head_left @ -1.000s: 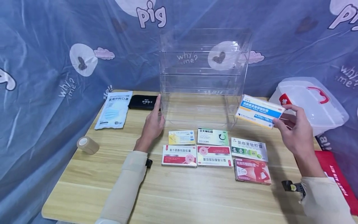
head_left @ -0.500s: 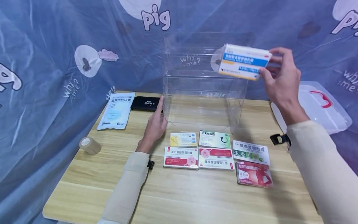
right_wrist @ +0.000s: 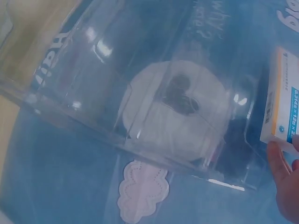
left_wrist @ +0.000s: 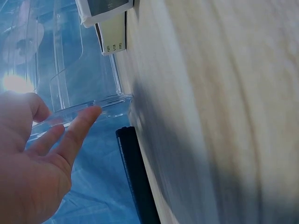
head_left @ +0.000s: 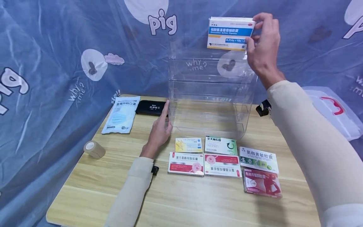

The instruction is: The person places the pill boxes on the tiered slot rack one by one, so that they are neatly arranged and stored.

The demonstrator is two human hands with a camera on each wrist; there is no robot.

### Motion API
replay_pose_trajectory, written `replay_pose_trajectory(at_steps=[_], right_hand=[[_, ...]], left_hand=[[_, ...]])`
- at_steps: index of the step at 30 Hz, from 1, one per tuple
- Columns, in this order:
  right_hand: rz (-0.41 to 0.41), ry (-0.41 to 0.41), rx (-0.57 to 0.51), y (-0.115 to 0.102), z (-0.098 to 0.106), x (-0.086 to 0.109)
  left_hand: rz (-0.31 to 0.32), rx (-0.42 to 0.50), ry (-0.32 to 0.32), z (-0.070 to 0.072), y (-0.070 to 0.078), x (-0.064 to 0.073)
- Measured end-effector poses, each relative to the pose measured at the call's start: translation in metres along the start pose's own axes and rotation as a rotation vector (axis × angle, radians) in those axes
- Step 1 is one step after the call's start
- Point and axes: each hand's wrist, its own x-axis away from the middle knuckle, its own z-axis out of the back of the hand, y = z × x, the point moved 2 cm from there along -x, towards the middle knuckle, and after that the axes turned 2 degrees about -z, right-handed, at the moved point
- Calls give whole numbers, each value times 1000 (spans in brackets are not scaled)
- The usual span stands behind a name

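Observation:
My right hand point(head_left: 265, 47) pinches the right end of a white, blue and yellow medicine box point(head_left: 230, 34), upright at the top of the clear tiered display rack point(head_left: 210, 85). In the right wrist view the medicine box point(right_wrist: 282, 98) shows at the right edge, fingertips on its end. My left hand point(head_left: 158, 130) rests with straight fingers against the rack's left side. Seen from the left wrist, that hand point(left_wrist: 51, 149) touches the clear side panel point(left_wrist: 84, 109). Several medicine boxes, among them a red-and-white one point(head_left: 185, 163) and a green-and-white one point(head_left: 220, 145), lie before the rack.
A mask packet point(head_left: 120, 115) and a black case point(head_left: 151, 107) lie left of the rack. A tan bandage roll point(head_left: 94, 149) is near the table's left edge. At right stands a clear-lidded box with a red handle point(head_left: 334, 105), partly behind my right arm. A printed curtain point(head_left: 56, 47) hangs behind.
My right hand has lifted the medicine box up and to the left, from beside the rack's lower right to its top. The left hand stays at the rack's side.

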Motion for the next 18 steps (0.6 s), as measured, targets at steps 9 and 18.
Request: replay_pose_trajectory(at_steps=[9,18], right_hand=[[-7,-34,37,3,-24,-4],[-15,-108,74,5,-40,0]], left_hand=[[-30,9,8,-4,1,0],[-30,-20,21,-1,-1,1]])
